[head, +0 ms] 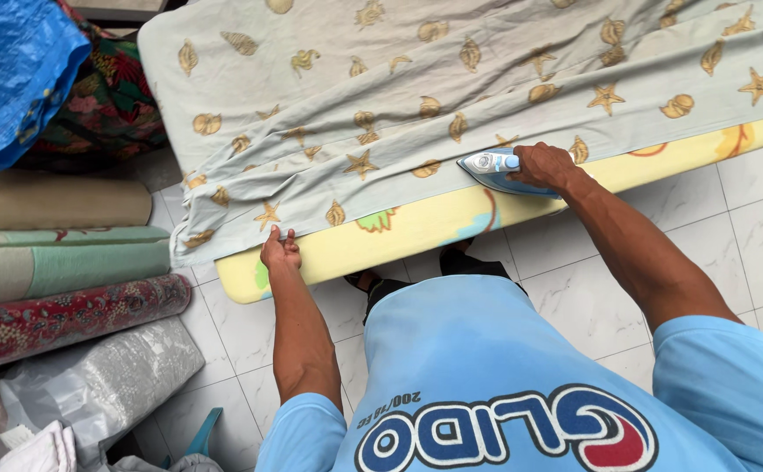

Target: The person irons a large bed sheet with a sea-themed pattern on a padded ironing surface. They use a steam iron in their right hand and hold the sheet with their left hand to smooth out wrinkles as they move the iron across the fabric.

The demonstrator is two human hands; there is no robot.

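Ironing board [329, 253]: a long board with a yellow printed cover runs across the view over a white tiled floor; the person stands at its near edge.
Cloth [416, 79]: a pale green sheet printed with shells and starfish lies spread over the board, creased and bunched toward its left end, where it hangs over the edge.
Rolled rugs [58, 262]: several rolls are stacked at the left, well apart from the work.
Iron [491, 168]: a light blue and white iron sits flat on the cloth near the board's front edge, nose pointing left toward the creases.
Right hand [543, 166]: fingers are wrapped tight round the iron's handle.
Left hand [280, 252]: fingers are pressed down on the cloth's hem at the front edge, pinning it; whether they pinch it cannot be told.
Doing it well: judged from this layout, the pinned hem should be held taut and the iron run in slow, even strokes toward the folds, well short of the left fingers.
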